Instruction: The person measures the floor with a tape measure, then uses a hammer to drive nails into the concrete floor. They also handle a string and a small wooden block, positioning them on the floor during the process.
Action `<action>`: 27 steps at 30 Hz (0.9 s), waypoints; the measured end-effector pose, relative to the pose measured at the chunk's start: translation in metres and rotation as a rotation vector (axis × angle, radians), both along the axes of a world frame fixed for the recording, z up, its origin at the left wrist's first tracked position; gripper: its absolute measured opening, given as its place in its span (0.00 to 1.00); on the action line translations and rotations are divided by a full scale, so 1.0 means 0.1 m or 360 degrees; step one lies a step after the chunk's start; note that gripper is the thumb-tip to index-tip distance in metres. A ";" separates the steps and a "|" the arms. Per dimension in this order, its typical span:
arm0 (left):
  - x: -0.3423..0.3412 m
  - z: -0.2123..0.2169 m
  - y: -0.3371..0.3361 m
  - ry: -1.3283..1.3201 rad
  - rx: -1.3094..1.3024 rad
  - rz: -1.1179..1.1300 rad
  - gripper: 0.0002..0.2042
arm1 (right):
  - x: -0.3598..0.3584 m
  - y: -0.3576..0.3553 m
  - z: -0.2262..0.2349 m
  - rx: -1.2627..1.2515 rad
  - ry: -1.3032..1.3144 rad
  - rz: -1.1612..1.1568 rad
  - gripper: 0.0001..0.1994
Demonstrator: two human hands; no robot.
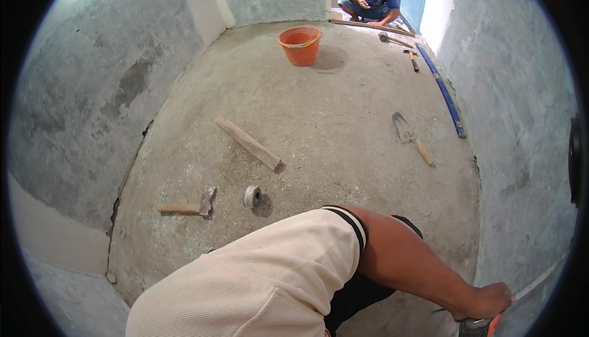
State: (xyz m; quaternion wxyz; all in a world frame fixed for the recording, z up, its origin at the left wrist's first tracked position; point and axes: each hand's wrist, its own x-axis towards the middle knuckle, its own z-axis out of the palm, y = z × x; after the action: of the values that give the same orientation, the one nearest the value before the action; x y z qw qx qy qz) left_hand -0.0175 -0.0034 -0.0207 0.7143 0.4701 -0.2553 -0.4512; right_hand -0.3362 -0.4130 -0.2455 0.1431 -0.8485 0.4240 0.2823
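My left arm, in a cream sleeve with dark bands, reaches across to the lower right. At its end my left hand [491, 300] is closed, fingers bent against the grey wall. A black and red object [475, 326] shows just under it, cut off by the lower edge; its kind is unclear. From the fingers a narrow pale strip [541, 277] runs up along the wall. What the fingertips grip is hidden. My right hand does not show. Nearest on the floor behind the arm are a spool of pale string [251, 196] and a hatchet [190, 206] with a wooden handle.
Rough concrete floor lies between plastered walls. On it are a wood offcut [248, 144], a trowel [412, 139], a blue spirit level [442, 91], a claw hammer [413, 60], a mallet [394, 39] and an orange bucket [300, 46]. Another person [371, 0] squats beyond a plank [374, 27].
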 end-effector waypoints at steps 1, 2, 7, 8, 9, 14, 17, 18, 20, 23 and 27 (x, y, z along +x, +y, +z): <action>0.01 -0.02 0.02 0.0001 0.0034 0.0009 0.21 | 0.05 0.14 0.05 0.0043 0.0017 -0.0008 0.22; 0.01 -0.04 0.04 0.0003 0.0044 0.0010 0.21 | 0.07 0.24 0.12 0.0071 0.0027 -0.0024 0.22; 0.05 -0.21 -0.08 -0.0074 -0.0043 -0.0001 0.20 | -0.06 0.14 -0.26 0.0042 -0.0017 0.0094 0.22; 0.05 -0.07 -0.08 -0.0054 -0.0083 -0.0044 0.21 | -0.22 -0.24 -0.35 -0.0032 -0.0057 0.0152 0.22; 0.03 0.10 -0.06 -0.0052 -0.0155 -0.0084 0.22 | -0.40 -0.64 -0.31 -0.0160 -0.0105 0.0249 0.22; 0.04 -0.10 0.02 0.0041 0.0011 0.0015 0.20 | -0.20 -0.38 -0.69 0.0118 -0.0141 0.0153 0.22; 0.05 -0.26 -0.02 0.0091 0.0082 0.0053 0.20 | -0.12 -0.18 -0.78 0.0159 -0.0048 0.0169 0.23; 0.06 -0.34 -0.02 0.0119 0.0122 0.0072 0.20 | -0.10 -0.10 -0.89 0.0167 0.0007 0.0228 0.23; 0.03 0.03 -0.09 0.0007 -0.0122 -0.0020 0.20 | -0.50 -0.92 -0.59 -0.0349 -0.0232 0.0658 0.23; 0.05 0.00 -0.03 -0.0022 -0.0123 -0.0002 0.20 | -0.52 -1.03 -0.81 -0.0390 -0.0153 0.0813 0.23; 0.04 -0.10 -0.09 0.0105 -0.0126 0.0021 0.20 | -0.36 -0.90 -0.93 -0.0191 0.0175 0.0587 0.22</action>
State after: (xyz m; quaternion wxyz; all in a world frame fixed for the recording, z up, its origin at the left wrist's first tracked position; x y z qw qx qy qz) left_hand -0.0137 -0.0123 -0.0310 0.7434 0.4279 -0.2463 -0.4512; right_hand -0.3725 -0.5035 -0.3382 0.0146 -0.9021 0.2846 0.3240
